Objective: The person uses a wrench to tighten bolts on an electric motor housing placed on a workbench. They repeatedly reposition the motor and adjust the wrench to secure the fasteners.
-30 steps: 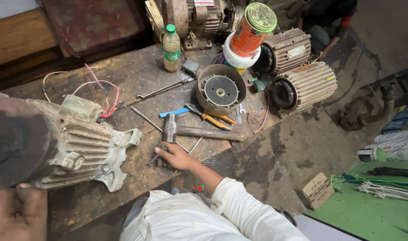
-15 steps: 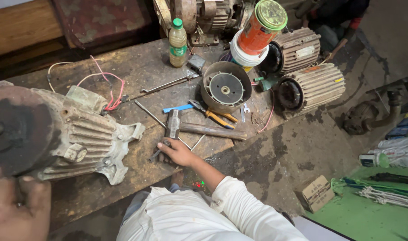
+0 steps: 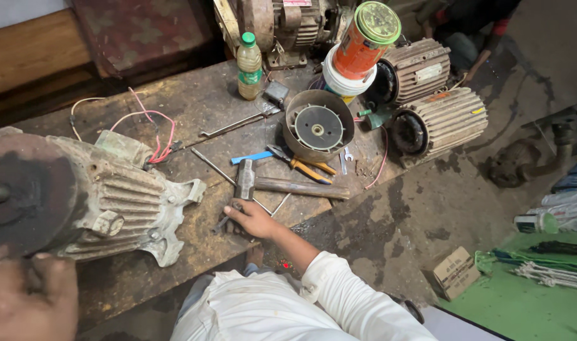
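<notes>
2 hands: right hand (image 3: 254, 219) pinches a small dark tool (image 3: 228, 216); left hand (image 3: 26, 297) grip unclear.

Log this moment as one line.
right hand: on small dark tool, workbench | left hand: beside electric motor | hammer: lying near right hand

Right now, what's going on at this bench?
A person in a white shirt works at a grimy wooden workbench. The right hand rests on a small dark metal tool beside a steel-headed hammer. The left hand sits at the end of a large ribbed grey electric motor. Orange-handled pliers lie nearby.
</notes>
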A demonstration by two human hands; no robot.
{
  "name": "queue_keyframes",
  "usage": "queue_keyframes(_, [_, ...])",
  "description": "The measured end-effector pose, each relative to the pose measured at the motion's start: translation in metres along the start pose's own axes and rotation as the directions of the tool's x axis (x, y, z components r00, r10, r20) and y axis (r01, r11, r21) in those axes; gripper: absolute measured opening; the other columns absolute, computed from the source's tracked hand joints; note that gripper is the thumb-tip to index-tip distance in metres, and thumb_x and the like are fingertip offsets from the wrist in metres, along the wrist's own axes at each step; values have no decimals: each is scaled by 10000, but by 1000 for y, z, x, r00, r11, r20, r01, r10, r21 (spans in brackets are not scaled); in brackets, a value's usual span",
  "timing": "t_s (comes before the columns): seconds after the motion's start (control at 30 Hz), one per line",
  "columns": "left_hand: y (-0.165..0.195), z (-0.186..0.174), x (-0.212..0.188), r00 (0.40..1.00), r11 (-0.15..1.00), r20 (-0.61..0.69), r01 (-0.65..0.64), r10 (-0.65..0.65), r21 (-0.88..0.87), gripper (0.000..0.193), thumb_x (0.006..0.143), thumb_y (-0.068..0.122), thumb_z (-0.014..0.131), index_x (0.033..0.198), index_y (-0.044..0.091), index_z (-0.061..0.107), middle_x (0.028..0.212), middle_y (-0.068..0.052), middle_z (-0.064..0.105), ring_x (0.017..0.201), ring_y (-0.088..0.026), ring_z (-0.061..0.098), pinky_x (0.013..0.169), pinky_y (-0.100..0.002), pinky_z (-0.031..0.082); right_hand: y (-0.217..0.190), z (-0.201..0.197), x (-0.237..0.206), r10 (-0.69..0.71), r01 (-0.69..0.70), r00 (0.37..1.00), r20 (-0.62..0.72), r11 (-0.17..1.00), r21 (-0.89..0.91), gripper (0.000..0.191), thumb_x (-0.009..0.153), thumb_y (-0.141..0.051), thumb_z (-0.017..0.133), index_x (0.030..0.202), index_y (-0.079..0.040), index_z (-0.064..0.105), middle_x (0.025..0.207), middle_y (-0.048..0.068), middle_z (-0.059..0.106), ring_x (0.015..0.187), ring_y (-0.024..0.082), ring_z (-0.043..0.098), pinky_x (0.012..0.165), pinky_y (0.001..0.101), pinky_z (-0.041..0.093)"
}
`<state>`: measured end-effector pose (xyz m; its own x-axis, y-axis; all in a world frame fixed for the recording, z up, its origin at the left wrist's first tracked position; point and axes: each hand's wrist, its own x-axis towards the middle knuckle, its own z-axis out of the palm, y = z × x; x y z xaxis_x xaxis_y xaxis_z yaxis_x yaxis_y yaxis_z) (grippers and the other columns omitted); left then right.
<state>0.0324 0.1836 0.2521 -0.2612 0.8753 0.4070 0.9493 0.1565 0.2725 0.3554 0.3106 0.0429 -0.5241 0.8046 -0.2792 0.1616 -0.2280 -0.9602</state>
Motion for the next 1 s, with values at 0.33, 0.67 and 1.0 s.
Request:
queue_keyframes(0.33, [21,-13,-5,994,990,-92,-45,57,133,190,1003,77,635,866,-39,572,836,-162,566,671,-249,560,680,-329,486,-9,2,5,18,-18,1000,8,1000,-14,304,1074,-364,540,1026,-78,633,747,0,681,630,79,621,568,264,516])
queue_keyframes(0.67, [7,-9,-2,995,989,36,88,-93,116,295,1064,152,636,808,9,602,739,-151,596,606,-249,594,643,-351,498,-1,3,6,7,-7,1000,20,1000,19,316,1089,-359,536,1008,-66,621,761,7,690,629,78,618,570,261,516])
queue_keyframes(1.0, [-14,12,-17,996,996,-52,-71,75,60,240,1090,81,586,891,-53,573,855,-170,624,703,-253,628,715,-324,503,-4,4,1,47,-47,999,2,999,-1,312,1076,-363,525,1005,-76,627,754,1,697,618,77,611,551,263,507])
